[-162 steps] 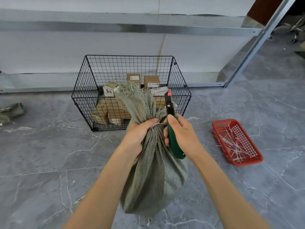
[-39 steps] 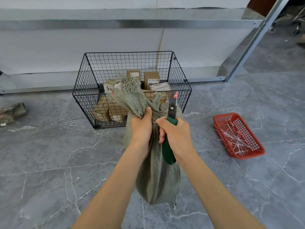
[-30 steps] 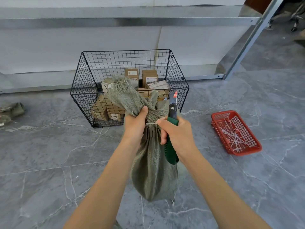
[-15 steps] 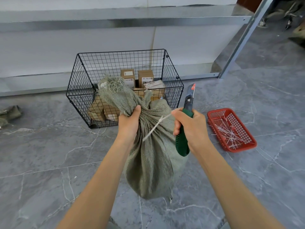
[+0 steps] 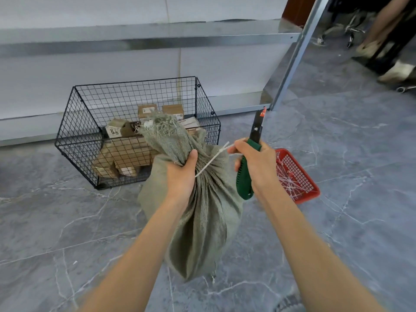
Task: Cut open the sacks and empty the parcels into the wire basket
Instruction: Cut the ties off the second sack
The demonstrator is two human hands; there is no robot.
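Left hand [image 5: 180, 174] fisted round the neck of the sack [image 5: 202, 212] hanging above the floor before the basket [image 5: 139, 131] of parcels [image 5: 128, 154], right hand [image 5: 256, 163] wrapped on the knife [image 5: 249, 161], fingers [image 5: 234, 147] pinching the white tie [image 5: 211, 159].

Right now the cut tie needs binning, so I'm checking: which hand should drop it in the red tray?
Right. The right hand already pinches the zip tie and is beside the red tray; the left hand grips the sack.
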